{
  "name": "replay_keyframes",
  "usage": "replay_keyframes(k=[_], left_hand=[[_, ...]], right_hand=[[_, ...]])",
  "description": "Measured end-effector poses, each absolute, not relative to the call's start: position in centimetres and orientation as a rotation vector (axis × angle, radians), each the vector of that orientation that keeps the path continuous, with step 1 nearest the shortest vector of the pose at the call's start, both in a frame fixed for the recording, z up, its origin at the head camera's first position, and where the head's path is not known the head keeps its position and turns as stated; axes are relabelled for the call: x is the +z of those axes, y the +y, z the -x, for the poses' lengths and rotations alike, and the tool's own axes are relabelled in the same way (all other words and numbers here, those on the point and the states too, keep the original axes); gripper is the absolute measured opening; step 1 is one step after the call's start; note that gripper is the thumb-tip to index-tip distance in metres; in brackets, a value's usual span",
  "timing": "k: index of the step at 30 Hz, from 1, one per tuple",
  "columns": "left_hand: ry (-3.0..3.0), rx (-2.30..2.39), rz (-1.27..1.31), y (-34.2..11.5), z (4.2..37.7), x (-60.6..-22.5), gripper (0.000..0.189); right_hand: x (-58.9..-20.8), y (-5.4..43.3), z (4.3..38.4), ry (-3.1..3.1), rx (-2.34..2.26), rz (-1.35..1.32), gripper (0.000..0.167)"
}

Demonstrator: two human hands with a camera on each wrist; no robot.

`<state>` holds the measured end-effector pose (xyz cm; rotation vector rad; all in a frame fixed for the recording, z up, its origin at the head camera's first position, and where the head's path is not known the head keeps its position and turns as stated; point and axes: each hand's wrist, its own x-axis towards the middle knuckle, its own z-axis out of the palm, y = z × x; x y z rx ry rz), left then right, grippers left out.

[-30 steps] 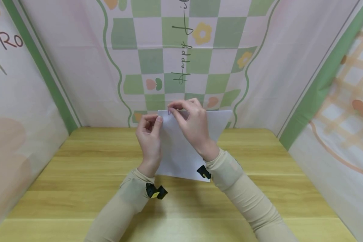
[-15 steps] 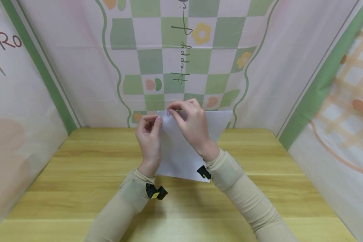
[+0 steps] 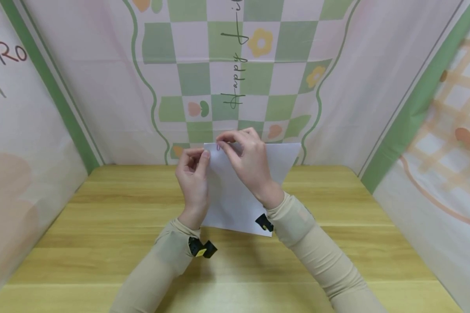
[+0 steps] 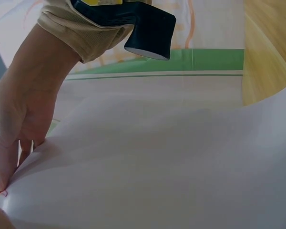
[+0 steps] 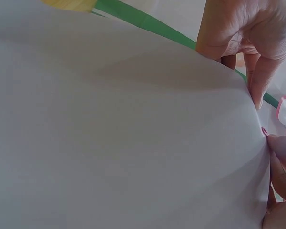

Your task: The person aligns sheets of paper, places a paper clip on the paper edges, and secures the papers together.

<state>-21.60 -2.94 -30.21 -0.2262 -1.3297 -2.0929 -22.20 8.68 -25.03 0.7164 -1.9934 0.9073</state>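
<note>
A sheet of white paper (image 3: 235,195) is held up over the table, tilted. My left hand (image 3: 193,176) pinches its left edge just below the upper left corner, thumb in front. At the top edge, a little right of that corner, my right hand (image 3: 252,161) pinches a small pink-red paper clip (image 3: 218,147). The loop of the clip lies against the front of the sheet. In the right wrist view, the clip (image 5: 264,131) pokes out at the paper's edge beside the right fingertips (image 5: 281,143). The fingers behind the sheet are partly hidden.
A wooden table (image 3: 121,217) lies beneath the hands. Behind it hangs a printed curtain (image 3: 254,78) with green checks, and printed cloths enclose both sides. Black camera mounts (image 3: 202,248) sit on both wrists over beige sleeves.
The clip's loop shows slightly lower and more clearly on the sheet below the right fingertips. Both hands and the paper stay almost still.
</note>
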Motion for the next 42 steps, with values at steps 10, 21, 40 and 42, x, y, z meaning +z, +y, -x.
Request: replay_keyframes(k=[10,21,40,42], left_hand=[[-1.306,-2.104,0.22,-2.89,21.66,-30.16,0.009],[-1.327,-2.101,0.229,-2.97,21.52,-30.23,0.005],[-1.309,-2.107,0.223,-2.86,21.33,-30.09,0.006],[-1.31,-2.11,0.224,-2.86,21.33,-30.11,0.005]], right_hand=[[-25.13,8.69,22.22,-1.996,0.892,-0.735,0.008],[-25.33,8.76,22.3,-1.993,0.896,-0.74,0.009],[-25.35,8.77,22.28,-1.986,0.882,-0.754,0.008],[-25.35,8.81,22.29,-1.987,0.877,-0.754,0.008]])
